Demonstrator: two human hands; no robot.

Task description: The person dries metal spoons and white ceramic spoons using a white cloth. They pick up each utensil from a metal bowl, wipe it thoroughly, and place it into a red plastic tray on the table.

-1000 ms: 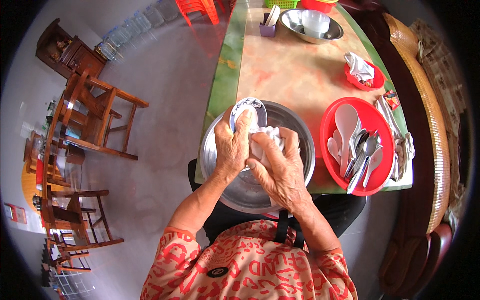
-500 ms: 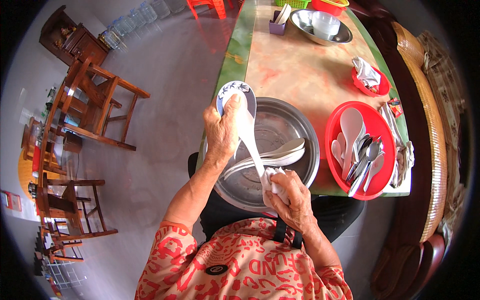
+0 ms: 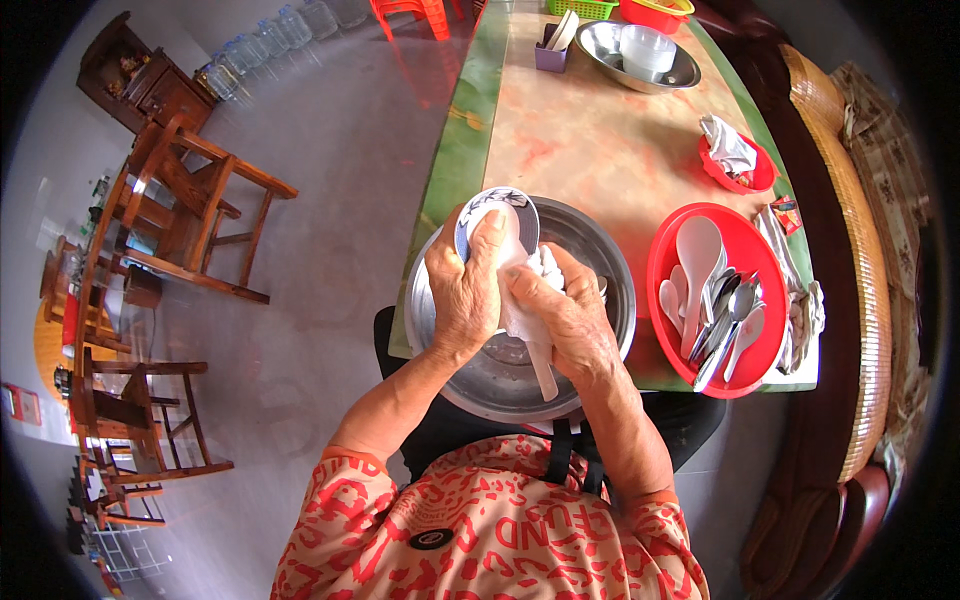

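Over a large metal basin (image 3: 424, 300) I hold a long-handled white ladle (image 3: 519, 222) with a dark leaf pattern on its bowl. My left hand (image 3: 470, 285) grips the bowl, thumb pressed inside it. A white cloth (image 3: 520, 318) is wrapped about the ladle just below the bowl, pinched by my right hand (image 3: 567, 305). The handle's end sticks out below the cloth, pointing toward me. Other white ladles lying in the basin are mostly hidden behind my right hand.
Right of the basin, a red oval basket (image 3: 660, 330) holds several spoons and a white rice paddle (image 3: 698, 245). Beyond it sits a small red bowl (image 3: 765, 178) with a cloth. A steel bowl (image 3: 598, 62) and purple holder (image 3: 550, 58) stand at the table's far end. Wooden chairs (image 3: 205, 210) are on the left.
My right hand has slid with the cloth from the handle's end up to near the bowl. The ladle's bowl has shifted slightly right and nearer to me.
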